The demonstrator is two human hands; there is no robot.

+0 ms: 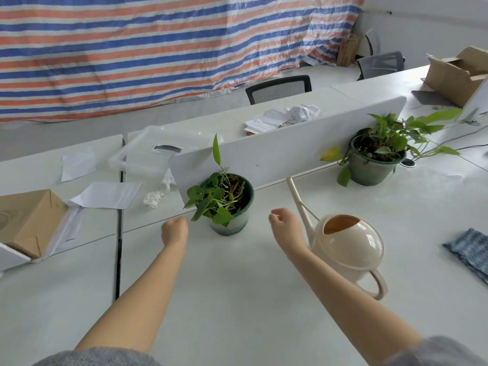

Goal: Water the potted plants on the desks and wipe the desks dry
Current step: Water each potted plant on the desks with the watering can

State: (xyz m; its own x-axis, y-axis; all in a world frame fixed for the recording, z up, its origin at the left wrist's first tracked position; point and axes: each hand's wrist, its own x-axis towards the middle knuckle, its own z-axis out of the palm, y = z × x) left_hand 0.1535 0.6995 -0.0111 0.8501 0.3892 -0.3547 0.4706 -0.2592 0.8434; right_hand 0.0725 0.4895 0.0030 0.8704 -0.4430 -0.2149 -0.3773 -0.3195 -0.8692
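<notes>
both hands are held out over the white counter point(232, 299). the left hand point(174, 231) is seen just left of the near potted plant point(232, 223), its fingers bent out of sight, so its state cannot be told. the right hand point(285, 225) is loosely curled and empty, between that plant and the upright cream watering can point(348, 247). a second potted plant point(375, 170) is set far right against the divider point(290, 149). a blue cloth point(472, 249) is laid at the right edge.

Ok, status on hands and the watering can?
Left hand and right hand empty, flanking near pot. Watering can upright on desk, ungripped. Nothing blocking it.
</notes>
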